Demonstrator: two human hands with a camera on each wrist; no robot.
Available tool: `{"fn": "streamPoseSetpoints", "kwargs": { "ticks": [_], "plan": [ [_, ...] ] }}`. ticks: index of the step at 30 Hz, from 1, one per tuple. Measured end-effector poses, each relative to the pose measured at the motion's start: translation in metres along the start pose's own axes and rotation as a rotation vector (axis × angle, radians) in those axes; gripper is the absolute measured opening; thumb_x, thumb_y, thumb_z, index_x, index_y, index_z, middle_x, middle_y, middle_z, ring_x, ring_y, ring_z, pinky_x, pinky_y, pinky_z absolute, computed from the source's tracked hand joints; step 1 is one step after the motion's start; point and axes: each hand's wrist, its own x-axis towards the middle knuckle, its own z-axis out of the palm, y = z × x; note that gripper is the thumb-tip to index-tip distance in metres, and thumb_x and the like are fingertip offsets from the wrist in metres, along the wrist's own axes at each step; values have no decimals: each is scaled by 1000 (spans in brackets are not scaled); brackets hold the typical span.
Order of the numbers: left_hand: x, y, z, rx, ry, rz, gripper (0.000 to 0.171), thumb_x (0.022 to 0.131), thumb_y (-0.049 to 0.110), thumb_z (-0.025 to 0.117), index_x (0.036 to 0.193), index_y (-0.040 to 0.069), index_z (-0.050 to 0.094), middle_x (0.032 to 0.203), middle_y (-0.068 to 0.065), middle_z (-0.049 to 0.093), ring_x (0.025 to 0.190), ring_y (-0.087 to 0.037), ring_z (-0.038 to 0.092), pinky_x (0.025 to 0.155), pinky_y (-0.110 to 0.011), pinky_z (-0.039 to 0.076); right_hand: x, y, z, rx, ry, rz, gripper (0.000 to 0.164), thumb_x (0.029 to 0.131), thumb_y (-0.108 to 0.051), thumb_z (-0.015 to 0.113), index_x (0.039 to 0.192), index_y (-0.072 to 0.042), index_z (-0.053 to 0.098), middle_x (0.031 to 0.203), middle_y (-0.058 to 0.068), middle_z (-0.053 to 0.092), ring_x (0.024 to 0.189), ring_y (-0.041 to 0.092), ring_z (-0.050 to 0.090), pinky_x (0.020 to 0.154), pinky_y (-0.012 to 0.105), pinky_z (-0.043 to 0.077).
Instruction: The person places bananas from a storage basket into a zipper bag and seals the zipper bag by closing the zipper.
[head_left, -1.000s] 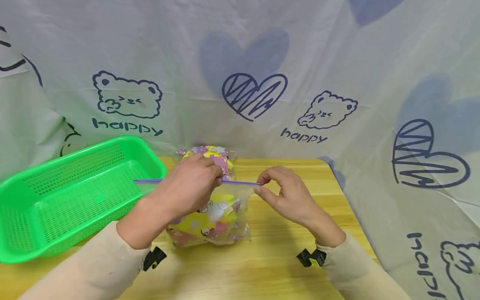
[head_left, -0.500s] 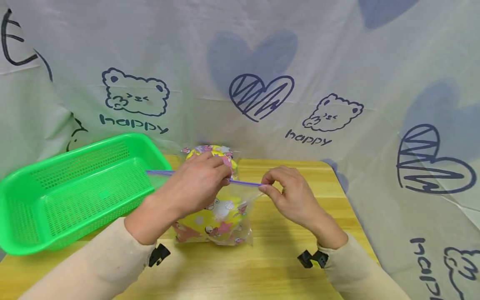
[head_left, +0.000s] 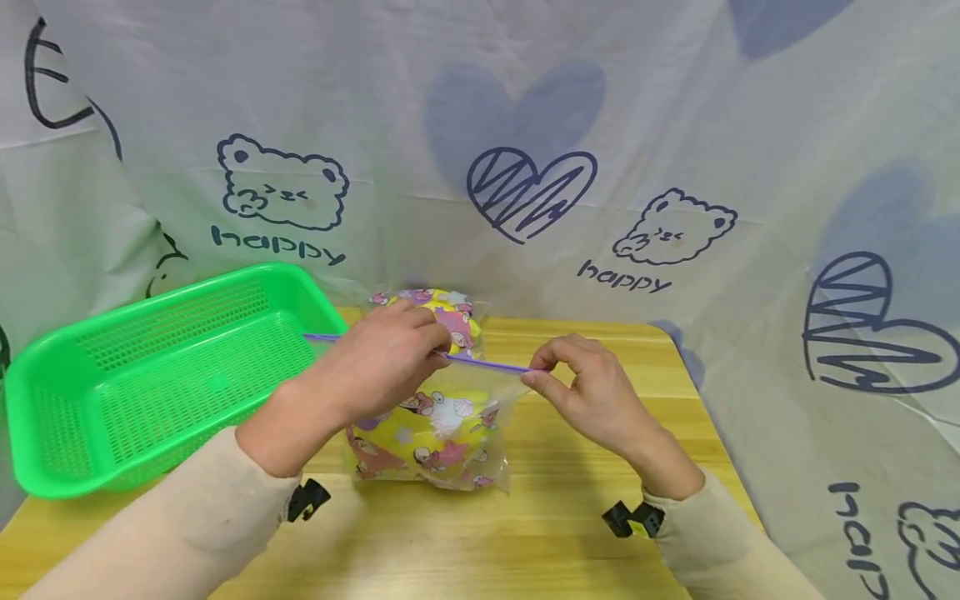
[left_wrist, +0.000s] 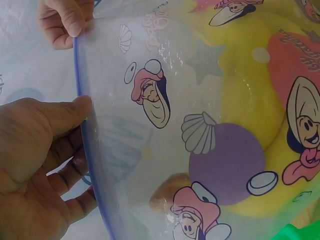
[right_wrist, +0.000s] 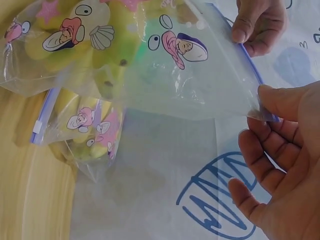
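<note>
A clear zip bag, printed with cartoon oysters, shells and stars, stands upright on the table with yellow contents inside; their kind is blurred by the print. Along its top runs a purple zip strip. My left hand pinches this strip near its middle, thumb on one side and fingers on the other, as the left wrist view shows. My right hand pinches the strip's right end between thumb and index finger, the other fingers loosely bent in the right wrist view. Behind it stands a second similar bag.
A green plastic basket with perforated walls stands on the left side of the wooden table. A pale cloth with bears and hearts hangs behind and to the right. The second bag has a white slider on its zip.
My left hand has shifted a little to the left along the zip strip, away from the right hand. The right hand keeps its pinch at the strip's end. The head view has turned slightly.
</note>
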Motion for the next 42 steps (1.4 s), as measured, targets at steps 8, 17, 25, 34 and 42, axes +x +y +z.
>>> {"fn": "streamPoseSetpoints", "kwargs": {
  "ticks": [8, 17, 25, 34, 42],
  "plan": [
    [-6, -3, -2, 34, 30, 4, 10, 96, 18, 79, 95, 11, 72, 90, -1, 70, 89, -26, 61, 82, -39, 52, -1, -2, -1, -11, 3, -26, 14, 94, -13, 80, 89, -15, 67, 88, -3, 68, 87, 20, 59, 85, 43, 47],
    [-24, -16, -12, 50, 29, -37, 6, 95, 12, 78, 99, 8, 75, 94, -5, 73, 88, -28, 60, 82, -40, 52, -6, 8, -6, -14, -1, 0, 13, 95, -11, 78, 90, -15, 67, 90, -3, 69, 88, 21, 61, 86, 44, 47],
    [-48, -32, -28, 8, 10, -124, 6, 95, 11, 78, 98, 7, 76, 94, -5, 74, 92, -28, 62, 88, -43, 52, -9, 14, -12, -23, -14, 40, 13, 95, -11, 78, 89, -16, 67, 89, -3, 67, 85, 20, 56, 80, 42, 43],
    [-66, -38, -37, 6, -7, -182, 4, 96, 12, 76, 98, 8, 75, 92, -2, 71, 89, -25, 61, 83, -42, 54, -14, 20, -20, -30, 0, 71, 13, 97, -11, 76, 89, -15, 66, 89, -3, 67, 83, 20, 53, 77, 38, 41],
    [-70, -29, -29, -120, -44, -287, 10, 101, 12, 70, 108, 5, 68, 99, -4, 66, 89, -22, 62, 80, -42, 56, -25, 24, -22, 38, 0, 82, 12, 100, -11, 73, 93, -17, 65, 91, -3, 67, 75, 14, 51, 62, 28, 41]
  ]
}}
